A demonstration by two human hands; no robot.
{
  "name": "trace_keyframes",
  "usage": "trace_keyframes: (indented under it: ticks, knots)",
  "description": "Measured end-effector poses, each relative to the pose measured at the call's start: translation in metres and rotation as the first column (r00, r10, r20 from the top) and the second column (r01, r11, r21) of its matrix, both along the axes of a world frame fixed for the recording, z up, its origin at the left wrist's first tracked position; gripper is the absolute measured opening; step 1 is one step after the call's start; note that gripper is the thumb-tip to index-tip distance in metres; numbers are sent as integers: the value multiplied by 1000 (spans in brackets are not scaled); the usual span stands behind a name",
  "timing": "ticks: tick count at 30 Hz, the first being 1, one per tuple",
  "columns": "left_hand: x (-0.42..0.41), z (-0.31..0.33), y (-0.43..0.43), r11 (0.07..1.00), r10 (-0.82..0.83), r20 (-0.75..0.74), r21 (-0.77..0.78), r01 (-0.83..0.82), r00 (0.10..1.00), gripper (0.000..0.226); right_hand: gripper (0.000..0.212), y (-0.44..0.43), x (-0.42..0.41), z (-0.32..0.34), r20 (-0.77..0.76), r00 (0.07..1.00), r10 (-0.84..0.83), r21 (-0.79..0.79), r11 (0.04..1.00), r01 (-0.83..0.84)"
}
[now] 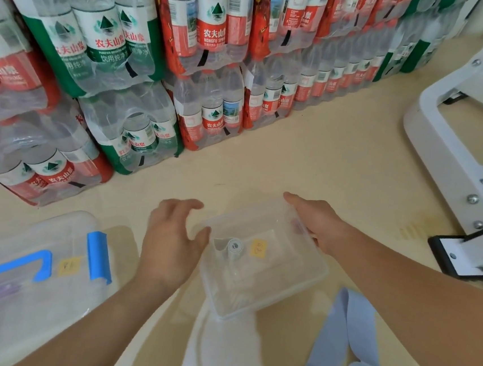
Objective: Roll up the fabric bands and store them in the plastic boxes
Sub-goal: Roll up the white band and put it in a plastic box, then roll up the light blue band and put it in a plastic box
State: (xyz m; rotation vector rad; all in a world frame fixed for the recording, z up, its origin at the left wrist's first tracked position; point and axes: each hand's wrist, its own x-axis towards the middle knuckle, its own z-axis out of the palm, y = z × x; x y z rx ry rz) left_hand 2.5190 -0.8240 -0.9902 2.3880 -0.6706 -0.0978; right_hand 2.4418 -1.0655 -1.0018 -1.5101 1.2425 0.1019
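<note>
Where the task stands: I judge it partly done; one rolled grey band [234, 248] already lies in the small plastic box [282, 293], spiral end towards the camera, near a yellow label [258, 248].
What is left: a blue-grey fabric band [346, 340] lies unrolled on the floor [325, 161], just beside the box's near right side. Pale cloth [218, 354] under the box's near edge may be another band; I cannot tell.
Right hand [316, 222]: grips the box's far right rim, thumb laid along the edge; the box sits tilted.
Left hand [169, 241]: wide, fingers spread and empty, at the box's left corner; blur hides whether it touches.
Large lidded box [22, 235]: left of the hands, blue handle [10, 269], something purple dimly inside.
Behind: packs of water bottles [210, 62].
</note>
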Motion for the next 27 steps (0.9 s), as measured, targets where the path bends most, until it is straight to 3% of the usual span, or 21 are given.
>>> trace_keyframes:
  ticks: [3, 6, 10, 14, 17, 21, 23, 25, 27]
  knots:
    - [-40, 13, 4, 884, -460, 93, 142, 446, 883, 24, 58, 1, -11, 16, 4, 992, 124, -101, 987, -123]
    - [-72, 5, 6, 705, -681, 76, 338, 624, 728, 29, 56, 1, -40, 36, 20, 973, 230, -119, 967, -226]
    - [-79, -3, 1, 678, -697, 38, 359, 641, 716, 30, 50, 6, -98, 48, -51, 921, 387, -130, 911, -390]
    - [-82, -1, 0, 679, -693, 36, 369, 635, 720, 29, 55, 21, -166, 14, -263, 836, 482, -78, 853, -516]
    - [-92, 2, 1, 700, -682, 102, 375, 607, 724, 43, 65, 33, -209, -34, -480, 706, 520, -54, 786, -616]
    - [-129, -3, 4, 607, -779, 80, 346, 715, 623, 42, 71, 46, -235, -58, -655, 586, 477, -188, 649, -738]
    - [-146, -7, 6, 531, -823, -5, 347, 773, 568, 38, 59, 53, -245, -65, -631, 611, 478, -274, 600, -752]
    - [-156, -10, 8, 468, -840, -107, 352, 811, 532, 37, 32, 58, -258, -71, -545, 710, 446, -361, 640, -678]
    - [-163, -1, 9, 463, -823, -165, 359, 810, 544, 40, 11, 62, -267, -69, -478, 790, 385, -391, 712, -584]
